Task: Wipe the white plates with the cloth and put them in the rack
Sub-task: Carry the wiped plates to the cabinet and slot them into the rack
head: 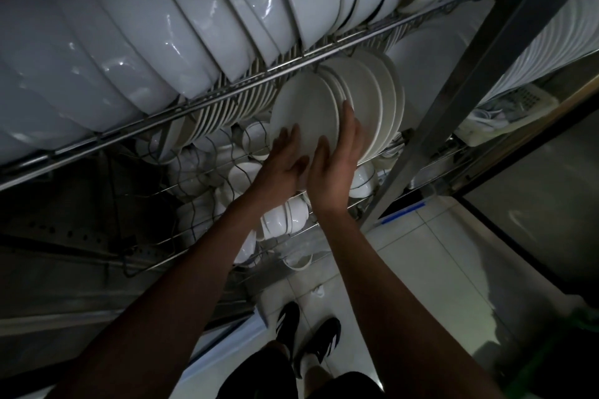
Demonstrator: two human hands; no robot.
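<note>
A white plate (304,113) stands on edge in the middle tier of the metal rack (207,97), at the left end of a row of upright white plates (372,97). My left hand (282,165) lies with straight fingers against the plate's near face and lower rim. My right hand (337,165) holds the plate's right edge, fingers reaching up between it and the plate beside it, thumb on the near face. No cloth is in view.
Large white bowls (136,42) fill the top tier. Small bowls (285,217) sit in wire baskets below the plates. A metal upright (453,113) rises on the right, with stacked plates (551,42) and a plastic basket (518,104) beyond. Tiled floor and my shoes are below.
</note>
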